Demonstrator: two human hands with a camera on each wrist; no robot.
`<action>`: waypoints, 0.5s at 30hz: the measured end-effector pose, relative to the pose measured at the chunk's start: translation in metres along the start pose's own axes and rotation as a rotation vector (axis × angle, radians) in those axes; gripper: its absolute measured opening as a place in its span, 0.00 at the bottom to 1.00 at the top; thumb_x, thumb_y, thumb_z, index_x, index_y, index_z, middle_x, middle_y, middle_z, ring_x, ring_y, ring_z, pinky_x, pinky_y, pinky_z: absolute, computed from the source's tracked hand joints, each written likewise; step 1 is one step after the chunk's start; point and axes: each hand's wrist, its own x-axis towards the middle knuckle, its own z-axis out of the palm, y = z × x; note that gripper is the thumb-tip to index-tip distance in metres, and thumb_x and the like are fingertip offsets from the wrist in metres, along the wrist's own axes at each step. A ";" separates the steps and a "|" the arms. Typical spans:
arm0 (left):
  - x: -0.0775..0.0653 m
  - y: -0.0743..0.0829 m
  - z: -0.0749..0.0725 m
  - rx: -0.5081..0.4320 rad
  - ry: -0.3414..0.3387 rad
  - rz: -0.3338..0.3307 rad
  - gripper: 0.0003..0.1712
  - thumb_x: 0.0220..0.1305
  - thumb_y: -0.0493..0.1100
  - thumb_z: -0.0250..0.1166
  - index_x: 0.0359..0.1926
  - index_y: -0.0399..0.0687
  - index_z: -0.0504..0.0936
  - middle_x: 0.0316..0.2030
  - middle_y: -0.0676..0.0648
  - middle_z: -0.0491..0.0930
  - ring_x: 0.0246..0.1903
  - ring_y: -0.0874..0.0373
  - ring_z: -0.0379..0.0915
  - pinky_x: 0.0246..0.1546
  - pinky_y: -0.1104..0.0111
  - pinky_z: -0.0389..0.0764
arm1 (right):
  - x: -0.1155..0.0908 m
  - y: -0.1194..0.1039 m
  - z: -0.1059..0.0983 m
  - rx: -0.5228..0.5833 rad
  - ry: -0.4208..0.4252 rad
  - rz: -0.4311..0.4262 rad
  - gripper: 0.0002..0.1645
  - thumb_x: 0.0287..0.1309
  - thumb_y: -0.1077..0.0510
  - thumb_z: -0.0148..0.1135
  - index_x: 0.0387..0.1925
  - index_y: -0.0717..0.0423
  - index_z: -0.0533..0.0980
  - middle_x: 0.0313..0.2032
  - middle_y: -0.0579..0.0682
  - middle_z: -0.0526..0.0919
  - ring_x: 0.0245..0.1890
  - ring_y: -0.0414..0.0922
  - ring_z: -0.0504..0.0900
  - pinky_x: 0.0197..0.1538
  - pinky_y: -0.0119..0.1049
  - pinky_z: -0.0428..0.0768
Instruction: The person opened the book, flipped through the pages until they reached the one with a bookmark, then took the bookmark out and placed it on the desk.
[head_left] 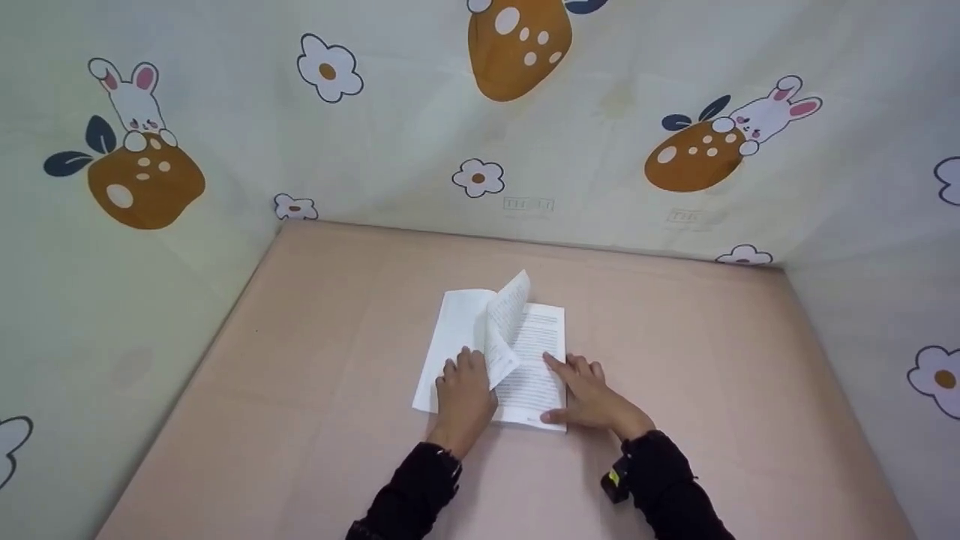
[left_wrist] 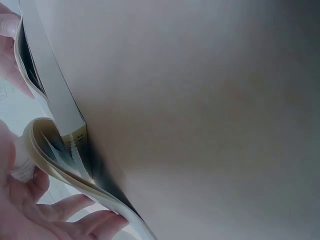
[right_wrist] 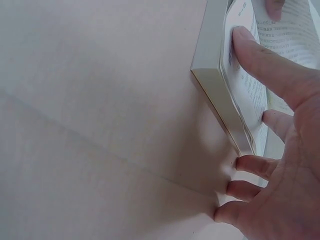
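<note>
An open paperback book (head_left: 544,337) with printed text lies on the table. Near its spine a leaf (head_left: 508,307) stands up, its lower corner curling right. My left hand (head_left: 465,394) rests on the left-hand page beside that leaf, fingertips pressing the paper. In the left wrist view, the left fingers (left_wrist: 107,225) lie on the page near the curled leaf. My right hand (head_left: 596,394) steadies the right side, thumb and index finger on the page. The right wrist view has its other fingers (right_wrist: 247,190) past the book's side, at the table surface.
A light brown table (head_left: 315,390) surrounds the book. Pale cloth walls (head_left: 405,150) printed with rabbits, flowers and brown fruit enclose it at the back and sides. Black sleeves (head_left: 420,484) cover both forearms; a small black device (head_left: 615,484) sits at the right wrist.
</note>
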 end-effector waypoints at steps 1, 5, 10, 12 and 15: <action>0.000 0.000 0.000 -0.007 0.022 -0.009 0.14 0.55 0.34 0.59 0.42 0.35 0.69 0.43 0.34 0.76 0.38 0.42 0.73 0.31 0.54 0.74 | 0.000 0.000 0.000 0.003 0.001 0.001 0.59 0.40 0.40 0.72 0.70 0.53 0.54 0.64 0.71 0.54 0.55 0.62 0.55 0.56 0.61 0.61; -0.001 0.000 0.001 -0.049 0.053 -0.029 0.20 0.57 0.31 0.57 0.51 0.34 0.64 0.41 0.35 0.75 0.37 0.43 0.73 0.29 0.56 0.74 | 0.000 0.001 0.001 0.012 0.002 0.012 0.59 0.39 0.40 0.72 0.70 0.52 0.54 0.64 0.70 0.54 0.55 0.62 0.54 0.57 0.61 0.60; -0.003 0.000 -0.002 -0.082 0.020 -0.033 0.44 0.55 0.27 0.58 0.70 0.39 0.47 0.64 0.27 0.56 0.47 0.36 0.69 0.38 0.50 0.74 | 0.000 0.002 0.002 0.022 -0.007 0.022 0.59 0.39 0.40 0.72 0.70 0.51 0.54 0.65 0.69 0.53 0.56 0.61 0.54 0.57 0.61 0.61; -0.003 -0.001 -0.002 -0.081 0.007 -0.036 0.48 0.54 0.25 0.58 0.72 0.44 0.45 0.67 0.28 0.48 0.46 0.38 0.69 0.38 0.52 0.74 | 0.000 0.002 0.002 0.021 -0.001 0.019 0.59 0.39 0.40 0.72 0.70 0.52 0.54 0.65 0.70 0.53 0.55 0.61 0.55 0.57 0.60 0.61; -0.002 -0.003 -0.002 -0.074 -0.029 -0.044 0.48 0.53 0.23 0.57 0.72 0.50 0.48 0.69 0.29 0.42 0.43 0.44 0.67 0.36 0.58 0.71 | 0.001 0.001 0.003 0.011 0.001 0.023 0.59 0.39 0.40 0.72 0.70 0.51 0.55 0.65 0.69 0.54 0.56 0.61 0.55 0.57 0.60 0.61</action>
